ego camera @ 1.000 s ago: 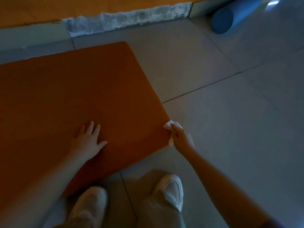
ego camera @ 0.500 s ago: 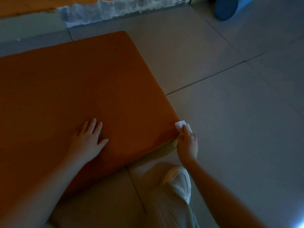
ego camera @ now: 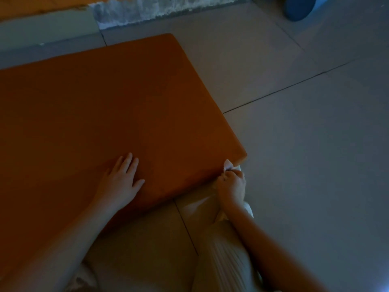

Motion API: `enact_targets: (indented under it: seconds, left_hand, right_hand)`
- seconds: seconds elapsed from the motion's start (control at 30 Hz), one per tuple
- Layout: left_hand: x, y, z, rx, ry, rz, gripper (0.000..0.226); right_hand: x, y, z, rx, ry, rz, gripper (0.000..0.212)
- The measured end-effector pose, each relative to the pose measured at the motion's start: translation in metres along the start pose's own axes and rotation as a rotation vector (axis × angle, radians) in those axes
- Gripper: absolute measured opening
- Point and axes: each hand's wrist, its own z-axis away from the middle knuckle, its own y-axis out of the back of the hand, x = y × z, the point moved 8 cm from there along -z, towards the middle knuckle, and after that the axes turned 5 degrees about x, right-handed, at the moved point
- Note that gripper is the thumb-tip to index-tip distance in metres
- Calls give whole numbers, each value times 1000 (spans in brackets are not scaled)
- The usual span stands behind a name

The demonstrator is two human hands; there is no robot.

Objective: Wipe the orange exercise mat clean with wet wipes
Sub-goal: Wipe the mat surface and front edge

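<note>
Dim room, low light. Orange mat [ego camera: 126,102] lies flat on the floor [ego camera: 305,154] & runs off frame to the left. Its far-right corner is rounded & sits nr the wall base; its near-right corner points toward the right side of the view. The mat is thick, w/ a side edge showing along the near side.

Left hand [ego camera: 123,180]: palm down on top of the mat, fingers straight & a bit spread, thumb out to the right. It holds nothing, just rests flat nr the near edge. The forearm comes in from bottom left across the mat.

Right hand [ego camera: 231,186]: fingers curled tight round a white wet wipe [ego camera: 229,165], which sticks out above the knuckles. The wipe touches the mat's near edge, just beside the near-right corner. The hand itself is off the mat top, down by the side edge. Can't tell if the knuckles touch the mat.

Under the right forearm is the person's pale trouser leg [ego camera: 221,260], on the floor just in front of the mat.

Floor = large grey tiles w/ dark grout lines; one line runs diagonally from the mat's right edge up to the right. Bg: a rough white patchy strip [ego camera: 157,7] along the wall base, top centre. The end of a blue roll [ego camera: 299,7] is top right, well apart from the mat.
</note>
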Motion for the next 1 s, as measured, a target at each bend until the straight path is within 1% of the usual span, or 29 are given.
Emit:
enact_targets:
  seconds: [0.07,0.13,0.2,0.23,0.3,0.37,0.4,0.47,0.6,0.67,0.73,0.8,0.9,0.97,1.0]
  left_hand:
    - [0,-2,2,0,3,4,72]
    - [-1,-2,5,-7,8,8,71]
    - [-1,-3,7,-5,7,12,72]
    - [-1,-3,9,-5,6,17,72]
    - [-1,-2,10,-6,5,19,72]
    - [0,-1,11,-6,3,24,72]
    - [1,0,11,-4,0,26,72]
    - [1,0,11,-2,-6,26,72]
    - [1,-1,11,7,-1,32,71]
    - [1,-1,11,13,-2,40,71]
    - [1,-1,11,19,-10,47,71]
    - [-1,-1,11,26,-22,45,71]
    - [-3,-2,12,34,-31,51,72]
    - [-3,-3,12,37,-32,60,72]
    - [-3,-3,12,40,-33,58,72]
  right_hand:
    - [1,-1,1,-45,57,149,18]
    - [4,-1,-1,-75,42,135,20]
    - [6,3,-4,-108,-27,96,29]
    - [10,10,-7,-69,-88,23,32]
    - [13,28,-14,88,-174,-109,24]
    - [11,40,-20,223,-238,-182,17]
    - [8,39,-22,256,-243,-195,19]
    - [1,30,-20,247,-222,-166,26]
    - [-2,11,-1,83,-119,-116,31]
    - [0,11,0,44,-65,-65,31]
    - [2,18,-6,88,-4,-12,25]
    - [1,26,-11,167,23,35,18]
    - [-3,29,-13,237,-46,11,14]
    - [-8,22,-8,219,-93,11,15]
    - [-10,18,-5,199,-87,21,16]
